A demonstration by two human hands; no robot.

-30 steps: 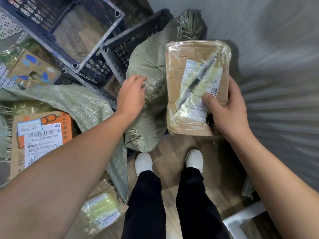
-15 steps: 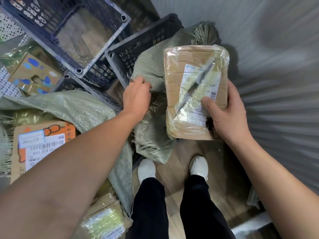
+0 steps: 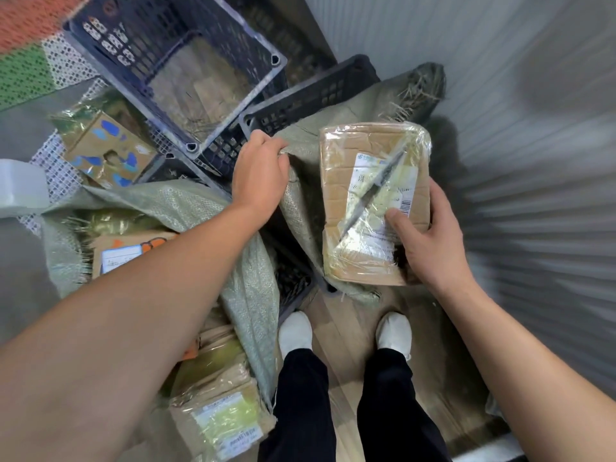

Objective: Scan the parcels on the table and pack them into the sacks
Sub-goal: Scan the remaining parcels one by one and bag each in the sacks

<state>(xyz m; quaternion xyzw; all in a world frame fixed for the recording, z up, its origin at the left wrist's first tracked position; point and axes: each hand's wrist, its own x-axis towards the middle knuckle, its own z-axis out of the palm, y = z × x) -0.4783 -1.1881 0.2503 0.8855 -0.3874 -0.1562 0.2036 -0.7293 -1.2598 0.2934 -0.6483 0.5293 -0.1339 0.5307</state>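
My right hand [image 3: 430, 241] grips a brown cardboard parcel [image 3: 353, 161] wrapped in clear tape, with a white label on top; the thumb lies on the label. The parcel hovers over a green woven sack [image 3: 306, 208] draped in a dark crate. My left hand [image 3: 260, 171] grips the sack's edge at its left side, fingers curled over the fabric. A second green sack [image 3: 166, 205] lies to the left with an orange-and-white labelled parcel [image 3: 133, 255] inside it.
Two dark plastic crates [image 3: 186, 61] stand behind the sacks. A box with blue shapes [image 3: 110, 155] lies at the left, and taped parcels [image 3: 220, 418] sit near my left leg. A grey corrugated wall [image 3: 516, 161] runs along the right. My feet stand on wooden floor.
My left hand has closed on the sack's edge and lifted it. The parcel in my right hand has stayed over the sack. The camera has tilted down and nearer.
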